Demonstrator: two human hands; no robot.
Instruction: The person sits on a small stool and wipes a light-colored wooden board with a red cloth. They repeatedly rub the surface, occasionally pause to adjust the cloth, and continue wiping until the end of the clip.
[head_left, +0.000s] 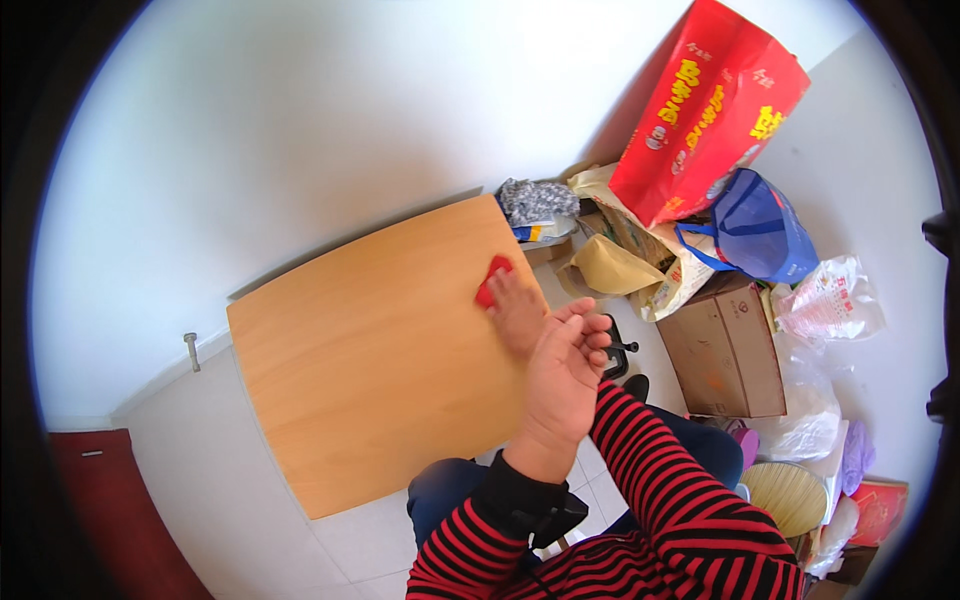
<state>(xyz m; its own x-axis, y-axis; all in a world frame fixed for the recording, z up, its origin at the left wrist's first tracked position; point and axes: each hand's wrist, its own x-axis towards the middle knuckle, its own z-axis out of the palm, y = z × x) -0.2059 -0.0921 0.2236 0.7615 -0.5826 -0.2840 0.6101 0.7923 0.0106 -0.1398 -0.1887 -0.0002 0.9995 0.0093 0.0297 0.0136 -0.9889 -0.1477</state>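
A wooden tabletop with light brown grain (360, 352) lies before me. On its right part, my right hand (516, 309) presses down on a small red cloth (484, 294), palm down and slightly blurred; the fingers cover part of the cloth. My left hand (562, 375) is raised nearer the camera, palm up with loosely curled fingers and nothing in it. It crosses in front of the right wrist and hides it. A black cuff or band (517, 480) surrounds the left wrist.
A white wall runs behind the tabletop. To the right stand a big red bag (705, 112), a blue bag (765, 229), a cardboard box (724, 356) and several plastic bags. My knees are below the near edge. A dark red panel (112, 517) is at the lower left.
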